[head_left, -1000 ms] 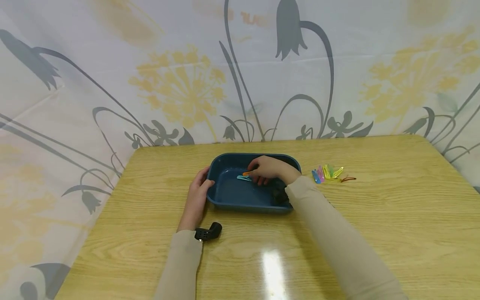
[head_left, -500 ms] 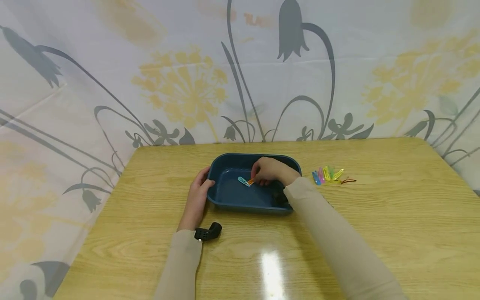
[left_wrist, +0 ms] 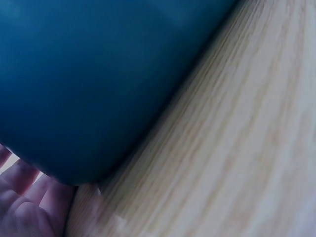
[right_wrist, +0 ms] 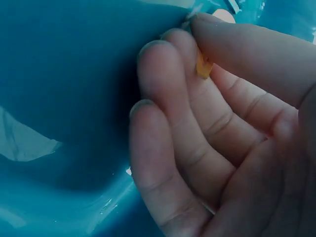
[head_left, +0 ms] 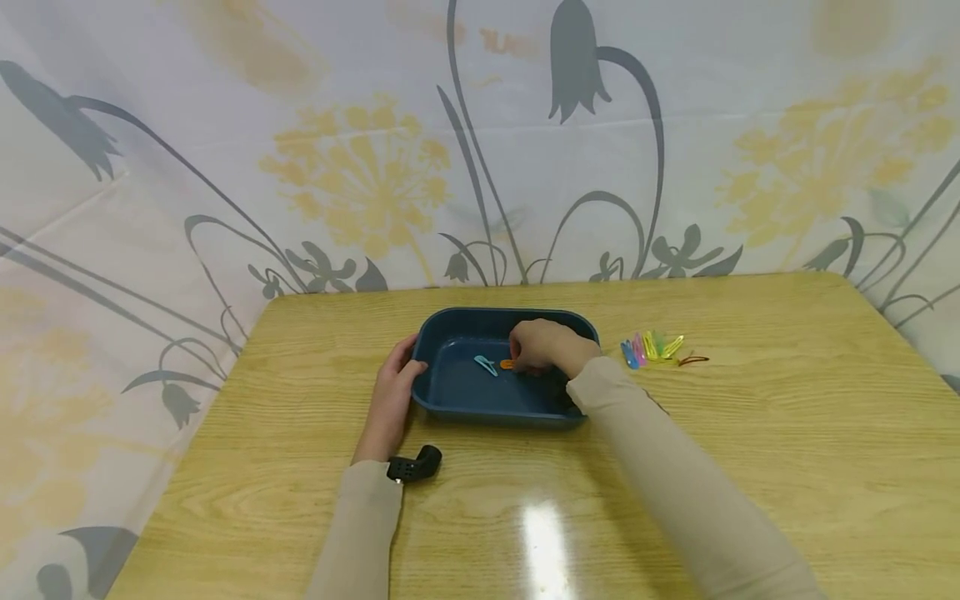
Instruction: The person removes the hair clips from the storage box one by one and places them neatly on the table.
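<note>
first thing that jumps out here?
The dark blue tray mid-table, with both hands at it: the left hand grips its left rim, the right hand pinches an orange clip inside, beside a teal clip. A bright row of coloured clips lies on the table to the tray's right.

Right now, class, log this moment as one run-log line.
left hand: holds blue tray rim | right hand: pinches orange clip inside tray | teal clip: lies in tray | coloured clips: on table

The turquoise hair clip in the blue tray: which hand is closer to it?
Right. The right hand pinches an orange clip just beside the turquoise clip; the left hand grips the tray at its outer left rim.
</note>
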The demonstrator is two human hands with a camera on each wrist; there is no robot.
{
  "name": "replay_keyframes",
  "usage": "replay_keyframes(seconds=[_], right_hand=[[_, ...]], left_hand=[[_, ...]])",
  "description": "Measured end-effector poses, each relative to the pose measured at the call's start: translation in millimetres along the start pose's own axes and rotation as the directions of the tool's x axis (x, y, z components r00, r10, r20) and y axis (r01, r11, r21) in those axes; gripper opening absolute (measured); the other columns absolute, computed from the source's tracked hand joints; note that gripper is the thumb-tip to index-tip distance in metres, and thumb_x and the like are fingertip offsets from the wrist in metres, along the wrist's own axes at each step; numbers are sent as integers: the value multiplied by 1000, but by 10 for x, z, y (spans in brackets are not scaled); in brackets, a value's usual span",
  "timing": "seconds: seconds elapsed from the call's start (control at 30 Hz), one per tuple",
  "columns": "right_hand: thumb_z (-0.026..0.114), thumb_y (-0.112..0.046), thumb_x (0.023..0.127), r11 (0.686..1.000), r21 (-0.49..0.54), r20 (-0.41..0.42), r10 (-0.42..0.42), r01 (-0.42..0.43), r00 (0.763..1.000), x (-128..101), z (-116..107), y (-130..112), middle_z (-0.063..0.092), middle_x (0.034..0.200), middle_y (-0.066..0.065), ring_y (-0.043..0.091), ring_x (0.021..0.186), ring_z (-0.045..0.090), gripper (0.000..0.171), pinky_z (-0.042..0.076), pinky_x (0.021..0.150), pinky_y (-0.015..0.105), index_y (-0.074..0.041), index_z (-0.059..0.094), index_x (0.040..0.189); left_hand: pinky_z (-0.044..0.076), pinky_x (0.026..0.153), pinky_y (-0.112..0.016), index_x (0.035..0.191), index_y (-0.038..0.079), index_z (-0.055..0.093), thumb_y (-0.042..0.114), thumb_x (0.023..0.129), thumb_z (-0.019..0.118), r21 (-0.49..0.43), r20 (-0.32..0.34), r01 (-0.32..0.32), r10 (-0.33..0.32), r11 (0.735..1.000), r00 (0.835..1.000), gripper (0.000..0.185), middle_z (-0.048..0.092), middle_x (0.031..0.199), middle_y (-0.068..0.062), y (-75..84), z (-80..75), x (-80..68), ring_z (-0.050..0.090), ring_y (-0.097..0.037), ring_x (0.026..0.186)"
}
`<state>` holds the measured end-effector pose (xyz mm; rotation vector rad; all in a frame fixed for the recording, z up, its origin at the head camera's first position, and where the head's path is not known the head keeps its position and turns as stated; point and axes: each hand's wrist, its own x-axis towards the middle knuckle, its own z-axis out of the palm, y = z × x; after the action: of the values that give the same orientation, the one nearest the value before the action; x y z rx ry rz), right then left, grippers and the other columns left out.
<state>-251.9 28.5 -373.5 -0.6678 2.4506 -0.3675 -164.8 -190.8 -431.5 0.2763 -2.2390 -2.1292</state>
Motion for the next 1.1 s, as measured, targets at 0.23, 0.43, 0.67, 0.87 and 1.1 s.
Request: replay_keyframes(seconds=[0.23, 0.43, 0.67, 0.87, 1.1], right_hand=[[58, -14, 88, 994, 44, -49, -103, 105, 993, -66, -31, 18, 64, 72, 2, 14, 60, 56, 8, 45, 62, 27, -11, 64, 86], [55, -14, 90, 977, 95, -87, -182, 190, 980, -138, -66, 35, 66, 74, 1, 12, 64, 60, 13, 49, 63, 26, -9, 67, 95], [53, -14, 92, 956, 169, -94, -229, 242, 969, -323, -157, -3, 66, 77, 4, 17, 69, 62, 17, 50, 65, 28, -4, 65, 99], [52, -17, 92, 945, 211, -117, -228, 249, 967, -460, -238, 5, 63, 72, 5, 24, 68, 62, 18, 51, 65, 33, -4, 63, 100], [50, -17, 94, 914, 258, -227, -257, 312, 939, -565, -223, 69, 65, 82, 4, 19, 71, 60, 17, 51, 70, 39, -12, 64, 99]], left_hand=[[29, 105, -36, 135, 23, 44, 17, 90, 48, 23, -11, 12, -12, 1000, 1000, 45, 42, 139, 4, 6, -20, -4, 38, -14, 125], [30, 104, -36, 135, 21, 43, 16, 90, 47, 19, -1, 8, -8, 1000, 1000, 46, 42, 139, 3, 2, -9, -15, 39, -15, 125], [29, 105, -37, 136, 20, 43, 15, 89, 48, 24, -6, 0, 0, 1000, 1000, 47, 41, 140, 1, 2, 9, -22, 37, -16, 127], [29, 105, -37, 135, 20, 43, 15, 89, 47, 25, -8, 5, -5, 1000, 1000, 46, 41, 140, 0, -6, 5, -8, 38, -16, 126], [29, 104, -36, 135, 18, 43, 14, 89, 47, 13, -7, 3, -3, 1000, 1000, 46, 42, 138, -1, 3, 1, -4, 39, -17, 125]])
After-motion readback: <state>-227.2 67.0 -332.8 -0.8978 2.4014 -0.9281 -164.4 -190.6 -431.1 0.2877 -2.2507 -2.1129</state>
